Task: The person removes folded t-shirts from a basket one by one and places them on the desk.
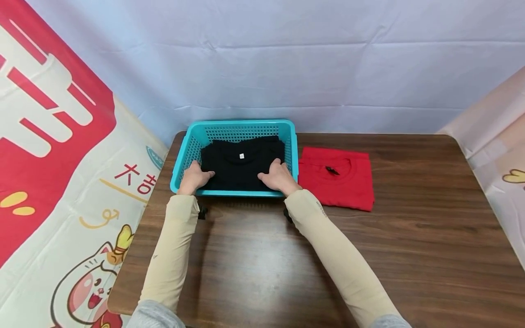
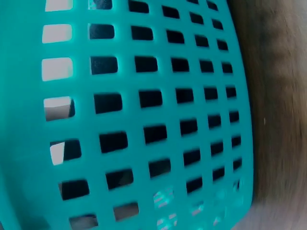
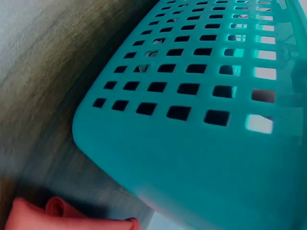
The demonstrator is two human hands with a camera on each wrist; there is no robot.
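Note:
A folded black T-shirt (image 1: 235,171) with a small white label at its neck lies in a turquoise plastic basket (image 1: 246,193). My left hand (image 1: 194,177) reaches over the basket's front rim and grips the shirt at its left side, thumb on top. At the right side my right hand (image 1: 279,176) holds the same shirt, its thumb also lying on the black cloth. The other fingers are partly hidden. Both wrist views are filled by the basket's perforated wall (image 2: 129,72), with no hand showing there.
Just right of the basket, a folded red T-shirt (image 1: 348,187) lies on the brown wooden table (image 1: 422,218). Part of this red cloth (image 3: 67,221) shows in the right wrist view. A pale cloth backdrop (image 1: 287,68) hangs behind the table, and a printed banner (image 1: 61,182) stands at the left.

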